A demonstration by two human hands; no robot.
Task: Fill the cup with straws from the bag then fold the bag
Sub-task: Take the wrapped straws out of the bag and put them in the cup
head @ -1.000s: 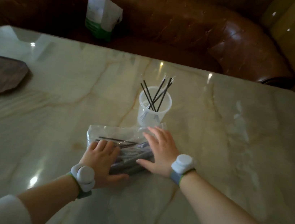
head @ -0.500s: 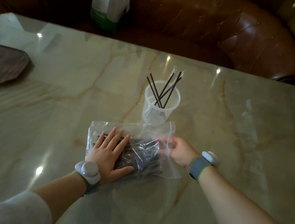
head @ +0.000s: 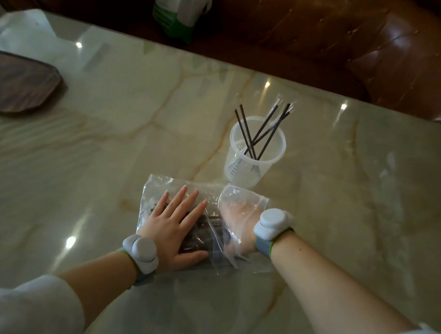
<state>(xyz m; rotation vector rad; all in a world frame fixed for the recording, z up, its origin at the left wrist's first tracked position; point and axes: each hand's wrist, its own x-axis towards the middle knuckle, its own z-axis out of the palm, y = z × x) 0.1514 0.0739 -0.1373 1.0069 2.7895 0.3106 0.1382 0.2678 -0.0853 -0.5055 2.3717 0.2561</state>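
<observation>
A clear plastic cup (head: 253, 168) stands upright on the marble table (head: 71, 174), with several thin black straws (head: 261, 133) leaning in it. Just in front of it lies the clear plastic bag (head: 154, 188), with a bundle of dark straws (head: 201, 232) still inside. My left hand (head: 174, 225) lies flat on the bag's left half, fingers spread, pressing it down. My right hand (head: 237, 220) is at the bag's right end, seen through a loose flap of plastic that it holds lifted and draped over itself.
A dark wooden tray (head: 10, 83) lies at the table's left edge. Behind the table runs a brown leather sofa (head: 345, 37) with a white and green paper bag (head: 180, 2) on its seat. Bare marble lies to the right of the cup.
My right hand left the top of the bag, took hold of its right end and has lifted the plastic flap up over itself. My left hand stayed flat on the bag.
</observation>
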